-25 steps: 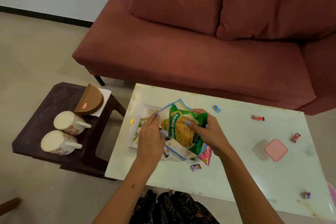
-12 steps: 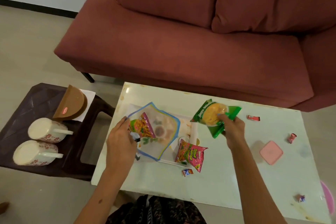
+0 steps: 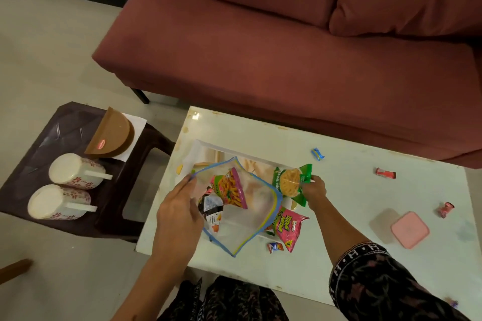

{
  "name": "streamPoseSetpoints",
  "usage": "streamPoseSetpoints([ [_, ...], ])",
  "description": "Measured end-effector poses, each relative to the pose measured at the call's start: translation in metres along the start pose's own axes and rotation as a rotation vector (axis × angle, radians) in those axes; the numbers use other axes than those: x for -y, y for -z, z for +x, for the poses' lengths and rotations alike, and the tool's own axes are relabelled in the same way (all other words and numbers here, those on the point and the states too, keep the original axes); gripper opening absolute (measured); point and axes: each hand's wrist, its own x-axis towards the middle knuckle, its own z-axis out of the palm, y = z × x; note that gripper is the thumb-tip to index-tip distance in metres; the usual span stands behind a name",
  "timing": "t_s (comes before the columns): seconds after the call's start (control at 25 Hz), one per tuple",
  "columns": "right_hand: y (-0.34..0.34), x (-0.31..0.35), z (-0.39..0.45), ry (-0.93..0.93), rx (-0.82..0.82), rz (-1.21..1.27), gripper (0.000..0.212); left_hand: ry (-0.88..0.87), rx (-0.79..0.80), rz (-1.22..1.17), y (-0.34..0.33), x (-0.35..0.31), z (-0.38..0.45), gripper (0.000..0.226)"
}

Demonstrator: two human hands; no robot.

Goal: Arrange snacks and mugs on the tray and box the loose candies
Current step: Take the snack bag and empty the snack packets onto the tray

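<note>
Green crinkly foil snack packet, light and puffy, pinched at its edge in right grip, clear blue-edged pouch clutched left, over white tray.

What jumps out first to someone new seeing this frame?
The clear zip pouch at table centre, held by the left hand with snack packets inside. Beside it, the right hand grips a green soya sticks packet over the tray. Two white floral mugs wait on the dark stool at left.

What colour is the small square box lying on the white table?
The square box is plain pale pink; the head view shows it best.
</note>
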Motion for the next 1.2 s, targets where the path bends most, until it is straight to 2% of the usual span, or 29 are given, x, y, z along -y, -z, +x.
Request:
streamPoseSetpoints([
  [0.12,0.027,0.021,-0.025,-0.031,-0.104,0.188,0.046,-0.051,0.029,-0.003,-0.003,-0.009,-0.001,0.047],
  [0.2,0.045,0.042,-0.066,0.113,-0.204,0.425,0.034,-0.1,0.053,0.004,-0.005,-0.016,-0.001,0.05],
  [0.24,0.052,0.051,-0.094,0.226,-0.193,0.55,0.024,-0.114,0.063,0.005,-0.006,-0.018,-0.002,0.051],
  [0.32,0.055,0.057,-0.159,0.461,0.001,0.688,0.014,-0.13,0.072,0.009,-0.007,-0.021,-0.003,0.053],
  [0.4,0.039,0.055,-0.207,0.533,0.282,0.52,0.011,-0.146,0.067,0.009,-0.006,-0.023,-0.004,0.052],
  [0.44,0.026,0.055,-0.221,0.518,0.403,0.329,0.01,-0.156,0.067,0.008,-0.005,-0.024,-0.007,0.052],
  [0.48,0.012,0.056,-0.229,0.493,0.473,0.084,0.019,-0.166,0.072,0.008,-0.004,-0.026,-0.009,0.052],
  [0.52,-0.002,0.058,-0.23,0.476,0.485,-0.161,0.036,-0.179,0.079,0.011,-0.003,-0.027,-0.013,0.053],
  [0.56,-0.014,0.059,-0.227,0.469,0.428,-0.352,0.054,-0.197,0.084,0.014,-0.002,-0.028,-0.016,0.054],
  [0.6,-0.023,0.059,-0.222,0.451,0.341,-0.47,0.069,-0.215,0.083,0.018,-0.001,-0.028,-0.019,0.055],
  [0.64,-0.031,0.06,-0.216,0.408,0.283,-0.507,0.075,-0.231,0.083,0.024,0.0,-0.028,-0.023,0.056],
  [0.68,-0.036,0.061,-0.209,0.36,0.264,-0.482,0.068,-0.246,0.086,0.032,0.0,-0.028,-0.025,0.056],
  [0.76,-0.041,0.059,-0.203,0.294,0.27,-0.406,0.031,-0.28,0.111,0.043,0.0,-0.027,-0.032,0.054],
  [0.88,-0.044,0.045,-0.196,0.225,0.255,-0.281,0.04,-0.313,0.135,0.043,0.0,-0.027,-0.041,0.048],
  [1.0,-0.043,0.033,-0.197,0.146,0.358,-0.113,0.032,-0.343,0.147,0.039,0.001,-0.027,-0.047,0.045],
  [1.2,-0.057,0.028,-0.198,0.253,0.224,-0.04,0.012,-0.339,0.134,0.031,0.007,-0.019,-0.051,0.044],
])
